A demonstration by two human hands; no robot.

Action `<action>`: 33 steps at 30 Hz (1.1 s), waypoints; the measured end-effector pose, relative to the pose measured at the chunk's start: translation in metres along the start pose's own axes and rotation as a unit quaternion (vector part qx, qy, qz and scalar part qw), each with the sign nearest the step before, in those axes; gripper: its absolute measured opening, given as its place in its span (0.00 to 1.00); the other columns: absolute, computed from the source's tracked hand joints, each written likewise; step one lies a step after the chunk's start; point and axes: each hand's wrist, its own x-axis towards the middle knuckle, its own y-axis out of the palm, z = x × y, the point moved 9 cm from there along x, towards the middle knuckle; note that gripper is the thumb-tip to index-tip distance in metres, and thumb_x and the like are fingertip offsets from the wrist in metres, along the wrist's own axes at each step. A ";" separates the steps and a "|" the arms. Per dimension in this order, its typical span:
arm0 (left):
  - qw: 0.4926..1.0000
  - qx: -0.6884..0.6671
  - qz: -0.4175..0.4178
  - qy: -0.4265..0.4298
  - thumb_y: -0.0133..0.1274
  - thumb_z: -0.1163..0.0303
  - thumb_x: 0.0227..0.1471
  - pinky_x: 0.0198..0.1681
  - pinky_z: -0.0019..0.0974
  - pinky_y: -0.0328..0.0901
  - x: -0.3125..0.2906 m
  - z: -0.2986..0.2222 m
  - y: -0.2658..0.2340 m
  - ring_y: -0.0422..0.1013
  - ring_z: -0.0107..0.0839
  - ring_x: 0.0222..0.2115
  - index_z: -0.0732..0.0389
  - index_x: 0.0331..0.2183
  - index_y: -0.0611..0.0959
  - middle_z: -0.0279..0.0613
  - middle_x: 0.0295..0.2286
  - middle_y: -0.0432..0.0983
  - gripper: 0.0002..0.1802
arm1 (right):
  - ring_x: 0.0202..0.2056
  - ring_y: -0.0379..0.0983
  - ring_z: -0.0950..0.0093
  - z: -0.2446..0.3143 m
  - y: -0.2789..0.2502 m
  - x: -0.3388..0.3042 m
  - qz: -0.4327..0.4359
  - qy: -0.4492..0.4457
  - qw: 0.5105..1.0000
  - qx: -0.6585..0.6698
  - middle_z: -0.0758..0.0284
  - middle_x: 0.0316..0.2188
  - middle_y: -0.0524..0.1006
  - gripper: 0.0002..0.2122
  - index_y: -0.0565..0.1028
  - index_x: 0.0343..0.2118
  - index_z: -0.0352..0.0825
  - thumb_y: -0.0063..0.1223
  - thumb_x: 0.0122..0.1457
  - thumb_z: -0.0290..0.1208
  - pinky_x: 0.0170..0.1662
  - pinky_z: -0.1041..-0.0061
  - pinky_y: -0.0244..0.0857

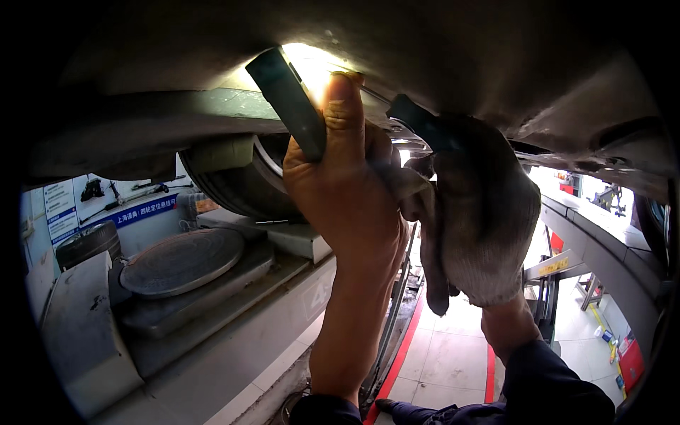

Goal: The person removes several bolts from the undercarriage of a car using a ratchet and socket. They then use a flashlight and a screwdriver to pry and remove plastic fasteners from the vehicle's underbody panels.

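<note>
My bare left hand [347, 166] is raised to the underside of a car [496, 42], closed round a dark, slim work light [287, 99]. Its bright beam falls on the panel just above my thumb. In a grey-white knit glove, my right hand [485, 212] grips a screwdriver [414, 117] by its dark handle. The thin shaft points up and left toward the lit spot beside my thumb. Glare and the thumb hide the tip, so I cannot tell what it touches. The two hands are close together, and the gloved fingers partly hide the left hand's fingers.
At left, a lift platform [212, 333] carries a round metal turntable [184, 262], with a tyre [234, 177] behind it. Another lift rail [602, 241] runs along the right. Below lies a tiled floor [450, 354] with red lines. A red container [630, 363] stands at far right.
</note>
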 end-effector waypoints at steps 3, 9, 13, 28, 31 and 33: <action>0.999 -0.047 -0.004 -0.020 0.59 0.61 0.60 0.17 0.26 0.48 0.000 0.004 0.001 0.54 0.15 0.12 0.60 0.29 0.81 0.25 0.12 0.60 0.13 | 0.29 0.76 0.64 0.011 -0.009 0.002 -0.044 -0.098 0.993 -0.051 0.55 0.39 0.77 0.14 0.74 0.47 0.29 0.50 0.61 0.29 0.32 0.72 0.71; 0.999 -0.013 -0.018 -0.027 0.59 0.60 0.59 0.15 0.25 0.43 -0.001 -0.001 -0.004 0.51 0.13 0.10 0.63 0.34 0.85 0.22 0.11 0.58 0.14 | 0.29 0.76 0.65 0.024 -0.018 0.006 -0.068 -0.085 0.994 0.025 0.57 0.40 0.78 0.12 0.76 0.46 0.33 0.54 0.59 0.27 0.31 0.72 0.71; 0.999 -0.037 0.016 -0.013 0.56 0.61 0.61 0.10 0.24 0.46 -0.003 -0.013 -0.006 0.53 0.14 0.07 0.73 0.44 0.79 0.23 0.10 0.59 0.21 | 0.31 0.78 0.71 0.028 -0.014 -0.003 -0.028 -0.057 0.998 -0.030 0.60 0.40 0.80 0.12 0.76 0.46 0.31 0.51 0.62 0.28 0.34 0.74 0.72; 0.995 0.004 0.081 -0.051 0.50 0.59 0.65 0.22 0.23 0.55 0.005 -0.007 -0.002 0.54 0.18 0.18 0.64 0.48 0.79 0.24 0.17 0.51 0.19 | 0.32 0.80 0.71 0.015 0.000 -0.013 -0.097 -0.049 0.994 0.024 0.59 0.39 0.79 0.13 0.76 0.46 0.27 0.48 0.65 0.30 0.33 0.74 0.73; 0.992 -0.027 0.122 -0.028 0.48 0.60 0.66 0.21 0.25 0.54 0.009 -0.007 0.004 0.54 0.19 0.18 0.63 0.42 0.80 0.25 0.17 0.50 0.16 | 0.28 0.77 0.74 0.003 -0.007 0.000 -0.054 0.018 0.996 0.069 0.62 0.30 0.78 0.16 0.76 0.47 0.29 0.49 0.65 0.36 0.31 0.75 0.70; 0.994 -0.043 0.102 -0.022 0.47 0.61 0.67 0.20 0.26 0.55 0.010 -0.007 0.006 0.54 0.19 0.17 0.63 0.37 0.80 0.26 0.17 0.50 0.14 | 0.27 0.76 0.74 -0.002 -0.012 0.002 -0.069 0.007 0.995 0.070 0.63 0.29 0.78 0.16 0.76 0.47 0.29 0.49 0.65 0.38 0.30 0.75 0.69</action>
